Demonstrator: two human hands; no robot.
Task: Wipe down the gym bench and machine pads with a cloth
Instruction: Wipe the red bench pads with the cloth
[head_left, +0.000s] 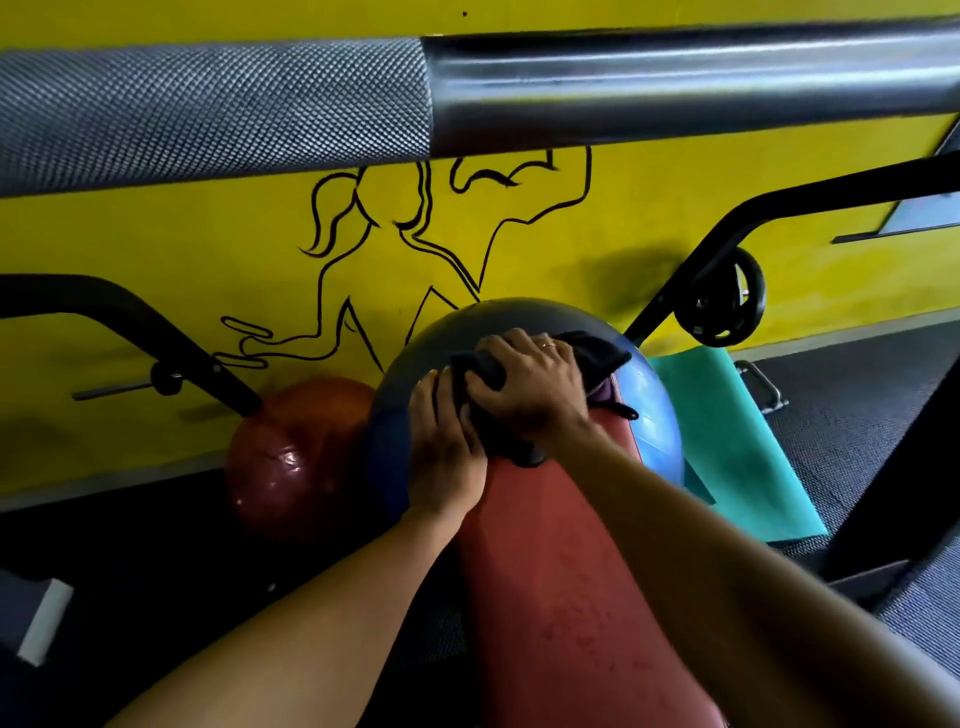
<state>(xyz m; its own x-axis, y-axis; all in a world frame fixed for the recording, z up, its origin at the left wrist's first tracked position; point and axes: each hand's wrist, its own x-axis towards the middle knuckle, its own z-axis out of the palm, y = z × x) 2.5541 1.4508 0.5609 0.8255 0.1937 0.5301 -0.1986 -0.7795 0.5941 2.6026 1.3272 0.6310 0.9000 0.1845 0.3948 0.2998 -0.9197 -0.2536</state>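
Gripping cloth (602, 353) with right hand (530, 384) at far end of bench (561, 571); resting left hand (447, 452) at 9 o'clock, touching cloth. Just beyond at 12 o'clock, blue ball (400, 379); at its 9 o'clock, red ball (296, 447); at 3 o'clock, mat (727, 426).

There are two grips, the left grip (447, 441) and the right grip (524, 384), with one cloth (597, 353) and one red table (561, 597). Two balls are in view, a blue ball (498, 317) and a dark red ball (291, 447). Also one bar (467, 98), one teal mat (727, 426) and one weight plate (722, 299).
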